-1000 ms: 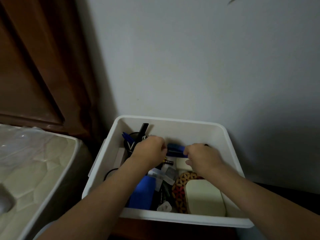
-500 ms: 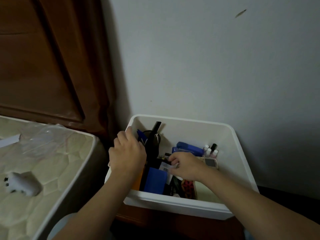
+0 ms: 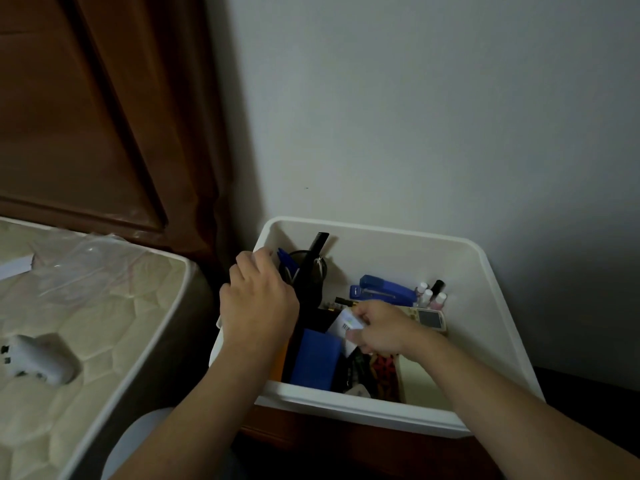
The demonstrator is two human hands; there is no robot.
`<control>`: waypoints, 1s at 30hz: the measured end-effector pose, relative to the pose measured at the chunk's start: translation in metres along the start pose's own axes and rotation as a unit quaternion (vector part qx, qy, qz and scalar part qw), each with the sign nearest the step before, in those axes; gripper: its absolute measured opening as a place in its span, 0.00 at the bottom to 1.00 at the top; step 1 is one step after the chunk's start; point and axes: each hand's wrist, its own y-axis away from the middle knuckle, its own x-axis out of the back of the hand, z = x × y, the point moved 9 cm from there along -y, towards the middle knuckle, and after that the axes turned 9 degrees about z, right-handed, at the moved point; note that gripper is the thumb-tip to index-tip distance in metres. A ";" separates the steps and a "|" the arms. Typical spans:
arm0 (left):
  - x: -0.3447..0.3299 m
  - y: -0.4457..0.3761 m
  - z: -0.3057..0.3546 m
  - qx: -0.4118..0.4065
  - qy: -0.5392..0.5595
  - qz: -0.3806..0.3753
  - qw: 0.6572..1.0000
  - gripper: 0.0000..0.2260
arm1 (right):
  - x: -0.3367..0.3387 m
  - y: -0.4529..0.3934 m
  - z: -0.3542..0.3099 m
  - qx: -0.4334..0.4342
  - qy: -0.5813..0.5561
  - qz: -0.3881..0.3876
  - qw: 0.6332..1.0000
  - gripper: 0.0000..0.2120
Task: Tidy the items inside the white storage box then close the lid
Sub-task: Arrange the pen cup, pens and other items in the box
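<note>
The white storage box (image 3: 398, 244) stands open against the wall, with no lid in view. Inside are a black cup (image 3: 304, 271) with a black comb and blue pens, a blue stapler (image 3: 384, 292), small nail polish bottles (image 3: 431, 294), a remote (image 3: 429, 318), a blue flat box (image 3: 315, 360) and a patterned pouch (image 3: 382, 372). My left hand (image 3: 258, 303) is over the box's left wall, fingers curled; what it grips is hidden. My right hand (image 3: 379, 329) pinches a small white packet with a barcode (image 3: 346, 322) in the middle of the box.
A quilted mattress (image 3: 86, 323) lies to the left, with clear plastic wrap (image 3: 79, 268) and a small white device (image 3: 38, 360) on it. A brown wooden headboard (image 3: 86, 116) rises behind. The box sits on a brown wooden stand (image 3: 311, 441) by the grey wall.
Both hands left the blue stapler at the back of the box. My left hand went to the left wall; my right hand took up the white packet. The camera turned left.
</note>
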 end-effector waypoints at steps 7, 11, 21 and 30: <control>0.002 0.000 0.000 0.006 0.010 -0.003 1.000 0.19 | 0.058 0.000 -0.002 0.024 -0.096 0.227 0.969 0.11; 0.001 0.000 0.000 0.004 0.000 -0.006 1.000 0.18 | 0.080 0.009 -0.010 0.062 -0.086 0.326 0.939 0.11; -0.002 -0.001 -0.002 0.009 0.015 0.003 1.000 0.18 | 0.054 -0.041 -0.070 0.137 0.236 0.236 0.933 0.05; -0.004 0.000 -0.003 0.004 0.003 0.001 1.000 0.18 | 0.027 -0.072 -0.070 0.123 0.340 0.198 0.911 0.04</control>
